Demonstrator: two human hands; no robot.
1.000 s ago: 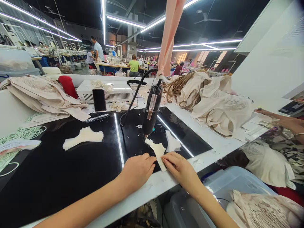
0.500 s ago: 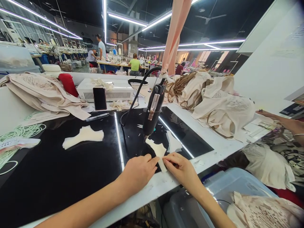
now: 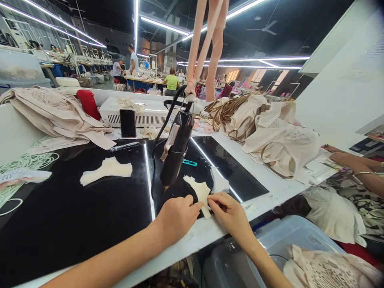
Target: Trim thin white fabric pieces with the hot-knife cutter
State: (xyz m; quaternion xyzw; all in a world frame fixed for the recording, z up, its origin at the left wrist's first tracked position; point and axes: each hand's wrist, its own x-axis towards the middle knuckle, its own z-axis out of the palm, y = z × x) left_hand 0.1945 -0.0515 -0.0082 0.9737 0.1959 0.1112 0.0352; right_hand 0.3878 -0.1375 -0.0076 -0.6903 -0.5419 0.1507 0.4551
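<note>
A small cream fabric piece [image 3: 200, 191] with a narrow tail lies at the front edge of the black board, between my hands. My left hand [image 3: 177, 218] is closed, thumb and fingertips pressed on its left edge. From the other side my right hand [image 3: 230, 212] pinches the right edge near the tail. A black handheld tool [image 3: 177, 150] with a pointed tip hangs from pink fabric strips, tilted, its tip just above and behind my left hand. Behind my right hand lies a whitish cut piece [image 3: 219, 181].
More cream pieces [image 3: 106, 171] lie left on the black board [image 3: 75, 224]. A teal object [image 3: 190, 163] sits behind the tool. A phone [image 3: 128, 123] leans against a white box [image 3: 103, 110]. Beige garments [image 3: 279, 136] are heaped right, near another person's hands [image 3: 345, 158]. Green cord [image 3: 33, 164] lies left.
The hanging tool has swung left and toward me, with its strips, baring the teal object. My hands keep nearly the same place on the fabric. The other person's hands at right have shifted.
</note>
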